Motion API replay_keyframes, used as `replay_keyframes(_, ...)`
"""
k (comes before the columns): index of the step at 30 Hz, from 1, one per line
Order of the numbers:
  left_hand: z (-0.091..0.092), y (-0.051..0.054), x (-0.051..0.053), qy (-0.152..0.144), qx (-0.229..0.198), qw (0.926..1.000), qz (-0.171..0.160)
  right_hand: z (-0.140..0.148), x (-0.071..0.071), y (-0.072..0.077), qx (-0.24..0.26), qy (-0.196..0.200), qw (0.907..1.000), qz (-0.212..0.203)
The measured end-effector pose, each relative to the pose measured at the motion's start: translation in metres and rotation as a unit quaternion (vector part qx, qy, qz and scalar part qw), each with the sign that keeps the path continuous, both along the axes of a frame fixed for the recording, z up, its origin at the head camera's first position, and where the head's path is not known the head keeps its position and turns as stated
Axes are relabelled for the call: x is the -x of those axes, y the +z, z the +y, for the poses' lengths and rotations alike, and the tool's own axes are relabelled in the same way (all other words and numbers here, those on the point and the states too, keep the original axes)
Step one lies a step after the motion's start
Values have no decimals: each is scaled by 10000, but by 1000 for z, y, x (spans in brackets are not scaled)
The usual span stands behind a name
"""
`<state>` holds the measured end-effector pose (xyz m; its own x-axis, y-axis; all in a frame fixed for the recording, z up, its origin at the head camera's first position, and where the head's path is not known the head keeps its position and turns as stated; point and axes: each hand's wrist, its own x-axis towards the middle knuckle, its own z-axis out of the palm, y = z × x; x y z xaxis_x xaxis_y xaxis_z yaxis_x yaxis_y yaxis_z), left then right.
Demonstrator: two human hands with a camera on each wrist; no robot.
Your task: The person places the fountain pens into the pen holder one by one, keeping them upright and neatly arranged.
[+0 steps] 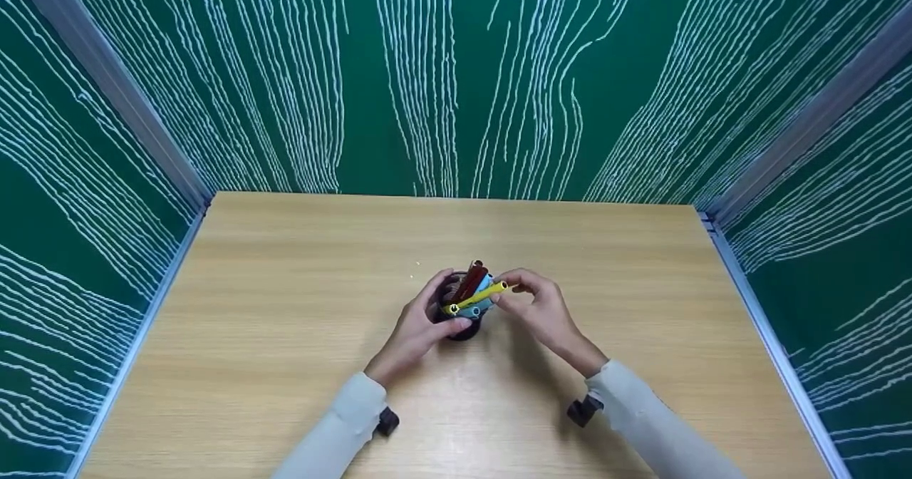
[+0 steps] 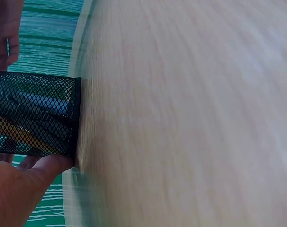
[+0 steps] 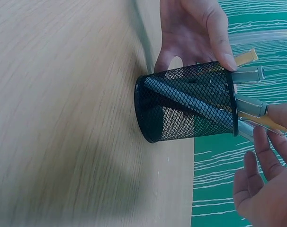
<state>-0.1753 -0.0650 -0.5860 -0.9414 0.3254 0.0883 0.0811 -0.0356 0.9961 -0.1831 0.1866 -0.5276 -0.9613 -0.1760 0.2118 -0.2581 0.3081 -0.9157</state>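
A black mesh pen cup [image 3: 191,106] stands at the middle of the wooden table, its base against or very close to the tabletop. My left hand [image 1: 420,326] grips its side, thumb near the rim in the right wrist view. Several pens stick out of the cup: dark red pens [image 1: 472,283], teal pens [image 3: 250,74] and yellow ones. Between its thumb and fingers my right hand [image 1: 538,308] pinches a yellow pen [image 1: 484,296] that leans over the rim to the right. Its lower part lies inside the cup, partly hidden by the mesh.
The wooden table [image 1: 285,286] is enclosed by green walls [image 1: 484,108] with wavy white lines at the back and sides. Grey posts [image 1: 114,80] stand at the corners. Tiny pale specks lie behind the cup.
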Motion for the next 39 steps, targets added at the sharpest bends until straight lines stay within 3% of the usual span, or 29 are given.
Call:
replay_keyframes(17,-2,0,0,-4,-3,10000,26,4,-6,1,309,-197,9993,114)
replay_keyframes(29,-1,-1,1,-18,36,10000,-4,8,-8,-2,129,-88,9998,82)
replay_keyframes(34,-1,-2,0,55,542,9985,67,20,-9,-6,83,-192,9997,143)
replay_keyframes(39,-5,4,-4,188,1392,9900,112,36,-15,-7,-176,-282,9993,155)
